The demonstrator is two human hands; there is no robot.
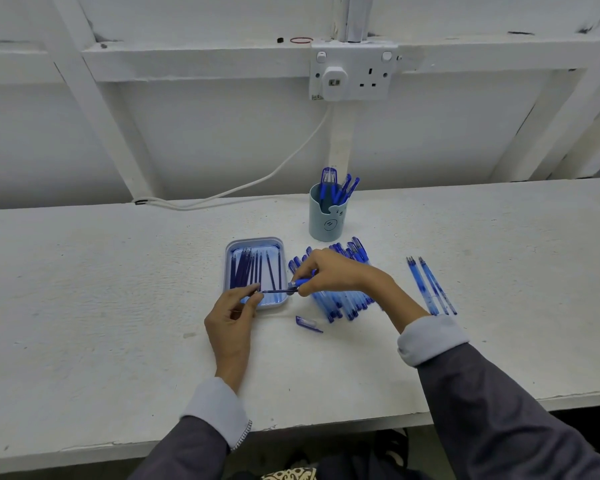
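White-painted boards and beams back a long white tabletop (118, 306), with a double wall socket (354, 72) above it and a pale cable (291, 157) trailing down from the plug to the surface. Near the middle, both hands meet just above the front right corner of a shallow blue tray (253, 242). The left hand (232, 317) has its thumb and forefinger closed on one end of a thin dark refill (276, 291) and its other fingers (238, 315) loosely curled beneath. The right hand (333, 271) pinches a blue pen barrel (302, 282) at the refill's other end, fingertips drawn together around it. The refill lies roughly level between the two grips, over the tray's near end; whether its tip sits inside the barrel is too small to tell. More dark refills (246, 268) lie side by side in the tray. Just right of it, partly under the right hand, is a heap of blue pens (347, 299) fanned on the tabletop, and a loose cap (307, 323) lies in front of the tray. Further right, well apart from the heap, two clear blue barrels (430, 285) lie parallel. Behind the heap stands a pale blue cup (326, 220) holding several upright pens.
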